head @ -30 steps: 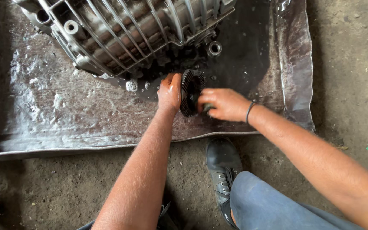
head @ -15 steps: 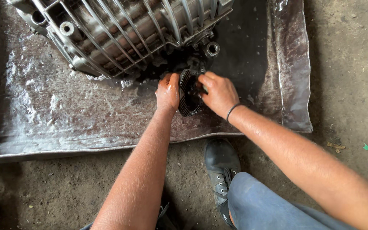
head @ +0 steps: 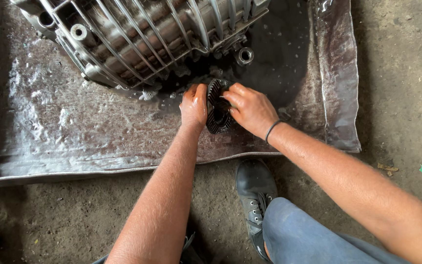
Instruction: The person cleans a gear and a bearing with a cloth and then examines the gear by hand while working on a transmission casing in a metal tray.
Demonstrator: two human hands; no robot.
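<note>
1. A dark, oily ring gear (head: pixel 217 107) stands on edge, its toothed rim upright, on a wet metal sheet just in front of a ribbed aluminium housing.
2. The gear is black with grease, teeth visible along its upper and lower arcs, pressed between 2 hands.

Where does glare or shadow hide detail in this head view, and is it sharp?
Head view: sharp, no motion blur; glare streaks the wet metal tray and its right rim; deep shadow under the ribbed housing swallows the dark gear held between left hand and right hand; edges bow slightly.
</note>
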